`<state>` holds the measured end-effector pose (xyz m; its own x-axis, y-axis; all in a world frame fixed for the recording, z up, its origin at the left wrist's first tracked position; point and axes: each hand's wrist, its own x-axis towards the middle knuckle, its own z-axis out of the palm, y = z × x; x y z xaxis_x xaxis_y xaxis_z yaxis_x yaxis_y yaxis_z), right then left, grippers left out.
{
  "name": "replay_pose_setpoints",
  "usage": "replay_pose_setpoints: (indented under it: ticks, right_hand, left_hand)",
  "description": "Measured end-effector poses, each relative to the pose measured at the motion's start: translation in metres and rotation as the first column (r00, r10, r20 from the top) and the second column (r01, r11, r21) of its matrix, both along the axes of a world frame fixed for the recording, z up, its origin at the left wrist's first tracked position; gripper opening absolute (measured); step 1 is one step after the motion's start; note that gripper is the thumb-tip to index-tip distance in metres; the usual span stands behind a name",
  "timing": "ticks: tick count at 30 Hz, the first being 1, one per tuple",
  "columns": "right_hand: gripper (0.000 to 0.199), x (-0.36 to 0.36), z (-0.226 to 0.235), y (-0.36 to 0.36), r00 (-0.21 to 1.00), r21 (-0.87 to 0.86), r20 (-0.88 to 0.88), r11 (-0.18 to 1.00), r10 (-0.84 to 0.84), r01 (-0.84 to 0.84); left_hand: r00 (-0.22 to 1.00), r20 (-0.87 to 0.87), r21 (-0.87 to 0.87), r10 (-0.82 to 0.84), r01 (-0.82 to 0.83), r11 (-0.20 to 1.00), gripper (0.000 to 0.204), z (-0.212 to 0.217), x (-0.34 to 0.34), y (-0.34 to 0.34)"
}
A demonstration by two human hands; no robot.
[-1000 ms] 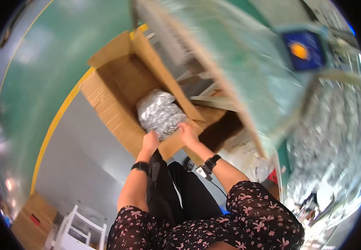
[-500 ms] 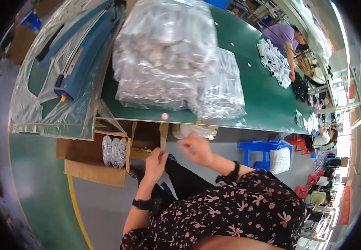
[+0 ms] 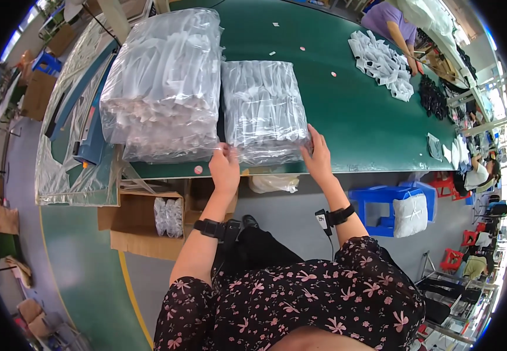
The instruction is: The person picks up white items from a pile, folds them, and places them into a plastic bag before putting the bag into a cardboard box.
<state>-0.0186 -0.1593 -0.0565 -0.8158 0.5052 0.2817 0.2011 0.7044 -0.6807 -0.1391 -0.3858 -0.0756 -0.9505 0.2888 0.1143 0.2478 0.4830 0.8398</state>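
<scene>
A clear plastic bag (image 3: 265,108) packed with folded whitish pieces lies near the front edge of the green table. My left hand (image 3: 225,169) is at its near left corner, fingers curled closed on the plastic edge. At the near right corner, my right hand (image 3: 319,157) touches the bag's side with thumb and fingers apart. Left of this bag stands a larger, taller stack of similar clear bags (image 3: 163,88). Some of my left fingertips are hidden by the plastic.
A blue bar-shaped machine (image 3: 94,137) sits at the table's left end. Below are an open cardboard box (image 3: 142,243) with wrapped items and a blue stool (image 3: 376,199). Across the green table (image 3: 376,146), a person in purple (image 3: 389,20) works beside a white pile (image 3: 382,64).
Both hands have moved up and forward from below the table edge to the smaller bag. The view has shifted, and the smaller bag now shows separate from the larger stack.
</scene>
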Motion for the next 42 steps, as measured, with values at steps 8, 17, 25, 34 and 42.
replay_pose_setpoints:
  ticks: [8,17,25,34,42]
  right_hand:
    - [0.050,0.001,0.006,-0.025,0.983,0.000,-0.181,1.000,-0.022,0.023]
    - [0.033,-0.007,-0.019,0.005,0.934,0.019,-0.338,0.991,-0.116,0.130]
    - [0.024,-0.008,0.116,-0.004,0.862,-0.161,-0.487,0.984,-0.141,0.070]
    - [0.019,-0.002,0.243,-0.129,0.952,-0.600,-0.143,0.742,0.270,-0.300]
    - [0.021,-0.071,0.111,-0.280,0.365,-0.774,0.332,0.472,0.870,-0.421]
  left_hand:
    - [0.980,0.200,0.513,0.023,-0.124,0.849,0.022,0.023,0.015,0.007]
    - [0.978,-0.051,0.439,-0.201,0.202,0.875,0.032,0.045,-0.001,0.012]
    - [0.921,-0.318,0.506,-0.224,0.365,0.781,0.031,0.142,0.005,-0.003]
    - [0.963,-0.031,0.593,-0.269,0.235,0.770,0.032,0.212,0.068,-0.187]
    - [0.888,0.369,0.406,0.273,-0.418,0.812,0.031,0.113,0.124,-0.347]
